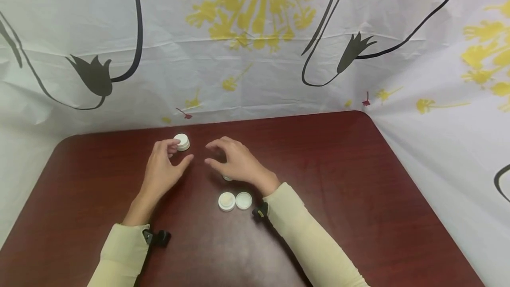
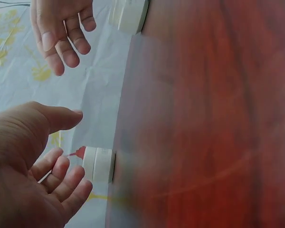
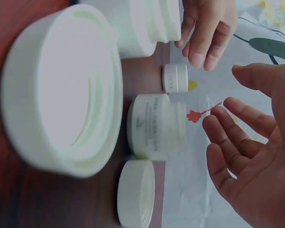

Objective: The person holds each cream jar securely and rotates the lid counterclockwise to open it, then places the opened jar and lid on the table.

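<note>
Two bare hands above a dark red desk (image 1: 318, 216), as I follow them from a distance. The left hand (image 1: 162, 170) holds nothing; its thumb is spread and its fingers bend loosely beside the closed white jar (image 1: 182, 143), which stands upright near the far edge, left of the middle. Whether a fingertip touches that jar I cannot tell. The right hand (image 1: 239, 160) is likewise empty, fingers loosely curved and thumb apart, over the middle of the desk to the right of the left hand. Nearest me, the near jar (image 1: 226, 201) stands uncapped, with the near lid (image 1: 244, 200) close against its right side. The right-wrist view shows the middle jar (image 3: 152, 127), also uncapped, with the middle lid (image 3: 137, 194) just to its right; from above, the right hand hides most of this pair. I judge the step in hand to be a reach for the last capped jar, within a job of opening jars. The next move, in my reading, calls for the left hand to steady the body while the right hand takes the cap and twists.
</note>
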Motion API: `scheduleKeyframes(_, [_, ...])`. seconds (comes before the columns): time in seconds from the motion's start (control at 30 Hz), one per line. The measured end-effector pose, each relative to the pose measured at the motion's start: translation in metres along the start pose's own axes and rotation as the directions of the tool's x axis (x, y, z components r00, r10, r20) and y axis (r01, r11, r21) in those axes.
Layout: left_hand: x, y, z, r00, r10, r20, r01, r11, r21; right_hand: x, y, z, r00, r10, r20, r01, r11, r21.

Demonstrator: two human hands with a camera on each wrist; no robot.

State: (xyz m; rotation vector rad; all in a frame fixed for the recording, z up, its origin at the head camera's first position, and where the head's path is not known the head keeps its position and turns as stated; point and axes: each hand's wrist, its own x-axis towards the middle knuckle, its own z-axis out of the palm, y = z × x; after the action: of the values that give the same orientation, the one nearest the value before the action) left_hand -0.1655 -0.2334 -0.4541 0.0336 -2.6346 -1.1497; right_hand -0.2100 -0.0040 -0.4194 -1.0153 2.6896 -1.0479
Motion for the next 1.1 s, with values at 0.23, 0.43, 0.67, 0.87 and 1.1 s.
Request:
scheduleKeyframes(0.23, [0.007,-0.008,0.002,0.999,-0.043,-0.024,0.043,0.999,0.017,0.010,0.000,0.004,1.000,-0.003,-0.007,0.003,1.000,0.016])
scheduleKeyframes(0.43, [0.014,-0.012,0.001,0.996,-0.086,0.010,0.086,0.996,0.016,0.019,0.001,0.006,1.000,-0.018,0.001,0.017,1.000,0.022])
scheduleKeyframes(0.67, [0.020,-0.019,0.003,0.994,-0.100,0.042,0.099,0.995,0.017,0.027,-0.002,0.010,0.999,0.006,0.041,-0.007,1.000,0.019])
scheduleKeyframes(0.87, [0.026,-0.023,0.001,0.994,-0.096,0.057,0.093,0.994,0.051,0.034,-0.004,0.016,0.999,-0.018,0.040,0.017,1.000,0.021])
scheduleKeyframes(1.1, [0.033,-0.031,0.002,0.994,-0.079,0.080,0.072,0.993,0.093,0.042,-0.006,0.020,0.999,-0.027,0.030,0.026,0.999,0.035])
